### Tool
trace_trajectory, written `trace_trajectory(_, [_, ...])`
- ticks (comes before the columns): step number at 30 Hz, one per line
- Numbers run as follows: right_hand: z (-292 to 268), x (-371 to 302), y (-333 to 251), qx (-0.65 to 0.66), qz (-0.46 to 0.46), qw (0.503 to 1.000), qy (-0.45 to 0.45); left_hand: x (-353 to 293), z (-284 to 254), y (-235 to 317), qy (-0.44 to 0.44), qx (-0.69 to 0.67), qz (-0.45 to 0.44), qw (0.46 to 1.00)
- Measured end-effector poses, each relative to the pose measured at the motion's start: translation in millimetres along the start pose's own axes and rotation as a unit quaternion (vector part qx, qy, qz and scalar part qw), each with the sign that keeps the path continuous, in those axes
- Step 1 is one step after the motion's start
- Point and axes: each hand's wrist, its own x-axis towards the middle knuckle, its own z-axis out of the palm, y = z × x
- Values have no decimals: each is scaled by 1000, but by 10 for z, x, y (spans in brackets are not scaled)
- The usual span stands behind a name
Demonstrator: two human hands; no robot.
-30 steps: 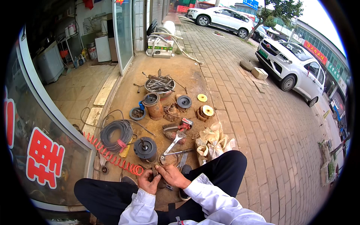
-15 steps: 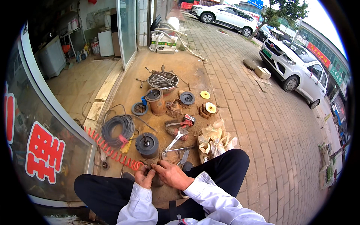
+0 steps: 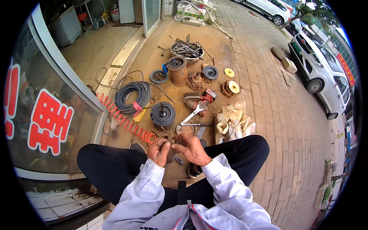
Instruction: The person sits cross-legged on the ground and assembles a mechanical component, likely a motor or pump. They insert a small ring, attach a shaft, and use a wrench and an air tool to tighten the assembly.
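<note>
My left hand (image 3: 158,151) and my right hand (image 3: 191,149) meet in front of me, fingertips pinched together around something small that I cannot make out. Just beyond them stands a dark grey round motor-like body (image 3: 163,117) with a shaft pointing up. To its right lie a silver adjustable wrench (image 3: 194,112) and a red cordless power tool (image 3: 200,102). The end of a red coiled hose (image 3: 147,136) reaches close to my left hand. Below my right hand a small grey metal piece (image 3: 178,159) rests on the ground.
A coil of grey cable (image 3: 132,95) lies at left, beside the glass door (image 3: 46,115). Farther off are a rusty cylinder (image 3: 178,74), a bowl of tools (image 3: 188,51) and yellow-topped parts (image 3: 231,87). A box with crumpled bags (image 3: 234,122) sits by my right knee. White cars (image 3: 320,63) stand beyond the paving.
The view has tipped downward, so the scene sits higher and farther right. My right hand's fingers have drawn in to pinch against the left hand's fingertips.
</note>
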Motion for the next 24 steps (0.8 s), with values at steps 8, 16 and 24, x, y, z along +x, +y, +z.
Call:
trace_trajectory(8, [42, 21, -33, 213, 125, 969, -27, -12, 56, 12, 9, 5, 53, 999])
trace_trajectory(16, [42, 26, 78, 87, 127, 988, -10, -26, 162, -120, 26, 28, 79, 996])
trace_trajectory(24, [75, 57, 111, -114, 11, 993, 39, -39, 161, -233, -1, -90, -14, 996])
